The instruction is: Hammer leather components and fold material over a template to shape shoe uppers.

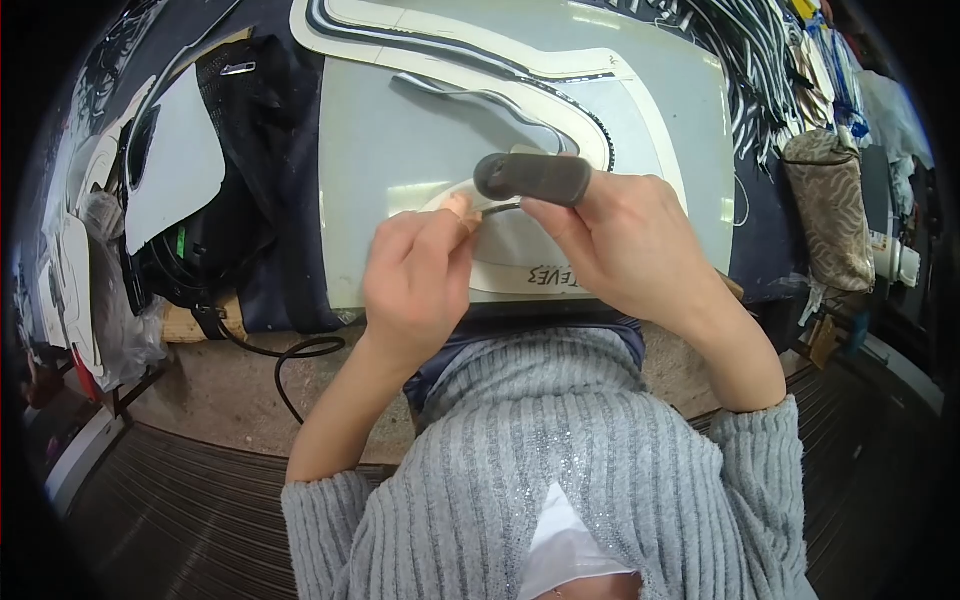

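My right hand (pixel 625 235) is closed around a tool with a thick black handle (pixel 545 178). A round knob with a hole sits at the handle's left end; its working part is mostly hidden, so I cannot tell its kind. Just left of it, my left hand (pixel 415 270) is closed in a pinch at a thin dark strip (pixel 502 208). That strip lies over a curved cream pattern piece (pixel 510 281) with printed lettering on its lower edge. Both hands are above the grey-white work board (pixel 365 130). A loose dark, wavy strip (pixel 460 92) lies farther back.
A long cream template with dark strips (pixel 430 42) curves across the far board. At right are bundled strips (pixel 745 70) and a patterned brown pouch (pixel 828 210). At left lie a black bag (pixel 245 130) and a white panel (pixel 180 160). A black cable (pixel 300 350) hangs off the near edge.
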### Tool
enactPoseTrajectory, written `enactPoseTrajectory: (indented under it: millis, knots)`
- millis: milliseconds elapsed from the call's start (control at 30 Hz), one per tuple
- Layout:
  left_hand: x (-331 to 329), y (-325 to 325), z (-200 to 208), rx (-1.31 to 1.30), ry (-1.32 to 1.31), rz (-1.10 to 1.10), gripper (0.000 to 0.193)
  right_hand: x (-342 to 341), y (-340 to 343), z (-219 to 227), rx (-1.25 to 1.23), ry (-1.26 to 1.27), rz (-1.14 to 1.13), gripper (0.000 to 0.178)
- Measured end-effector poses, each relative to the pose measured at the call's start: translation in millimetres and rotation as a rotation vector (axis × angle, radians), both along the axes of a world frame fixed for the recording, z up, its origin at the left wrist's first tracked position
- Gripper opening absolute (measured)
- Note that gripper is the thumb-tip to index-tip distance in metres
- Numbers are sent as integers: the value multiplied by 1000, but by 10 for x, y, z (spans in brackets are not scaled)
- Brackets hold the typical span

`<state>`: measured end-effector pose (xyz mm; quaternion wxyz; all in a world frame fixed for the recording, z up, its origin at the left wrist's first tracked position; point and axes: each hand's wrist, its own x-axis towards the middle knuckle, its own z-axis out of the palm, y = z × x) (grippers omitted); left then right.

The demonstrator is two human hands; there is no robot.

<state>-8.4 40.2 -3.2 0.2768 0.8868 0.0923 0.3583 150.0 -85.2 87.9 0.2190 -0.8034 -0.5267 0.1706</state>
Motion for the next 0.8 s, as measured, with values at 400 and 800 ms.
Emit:
enactPoseTrajectory:
  millis: [400, 800]
  knots:
    - [-3, -4, -4, 19, -75, -19, 39, -79, -14, -134, -78, -139, 62, 34]
    - [-98, -6, 34, -190, 28, 9, 51, 3, 14, -124, -28, 13, -66, 28]
